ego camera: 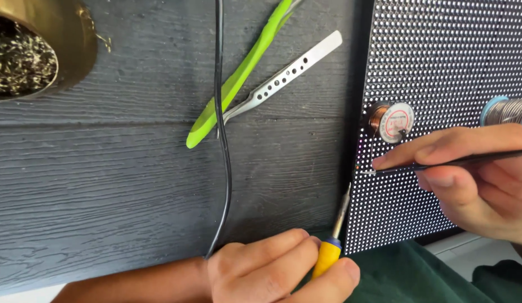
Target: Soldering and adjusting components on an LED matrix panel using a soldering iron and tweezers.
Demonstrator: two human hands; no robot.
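1 soldering iron (335, 233), 3 tweezers, 2 spools

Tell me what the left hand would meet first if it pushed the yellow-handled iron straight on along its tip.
The left hand aims the soldering iron up toward the dotted panel; its edge comes first, near the tweezer tip held by the right hand. Depth is unclear.

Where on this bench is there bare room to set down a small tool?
Free: the grey wood table between the brass tip-cleaner pot, the black cable and the left hand. Crowded: right of the cable, with green tool, tweezers, dotted panel, spools and right hand.
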